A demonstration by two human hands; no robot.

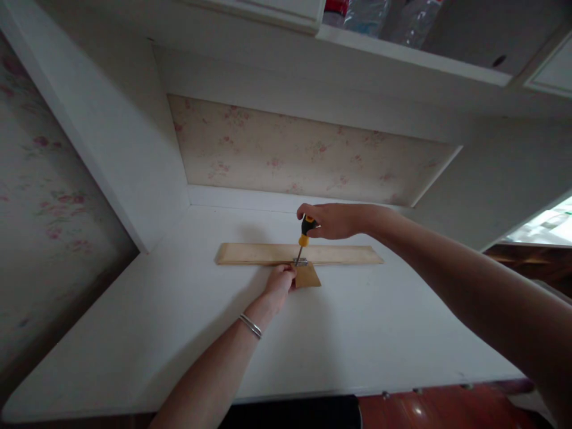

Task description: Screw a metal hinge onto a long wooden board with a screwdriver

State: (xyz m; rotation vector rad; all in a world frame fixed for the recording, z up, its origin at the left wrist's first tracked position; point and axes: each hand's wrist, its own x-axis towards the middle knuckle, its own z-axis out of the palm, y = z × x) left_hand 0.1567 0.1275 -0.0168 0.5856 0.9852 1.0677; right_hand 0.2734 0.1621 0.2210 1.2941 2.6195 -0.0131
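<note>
A long pale wooden strip [344,255] lies across the white desk top [366,333]. A small wooden piece [309,277] sits against its near edge, joined by a small metal bracket [301,261]. My right hand [333,220] is closed round the black and yellow handle of a screwdriver [304,235], whose tip rests at the bracket. My left hand [280,283], with a bracelet on its wrist, has its fingers curled against the small wooden piece beside the bracket.
The desk sits in a white alcove with side walls [134,167] left and right and floral wallpaper [304,152] behind. A shelf [402,56] with bottles runs overhead. Reddish wooden floor [429,408] shows below the desk's front edge.
</note>
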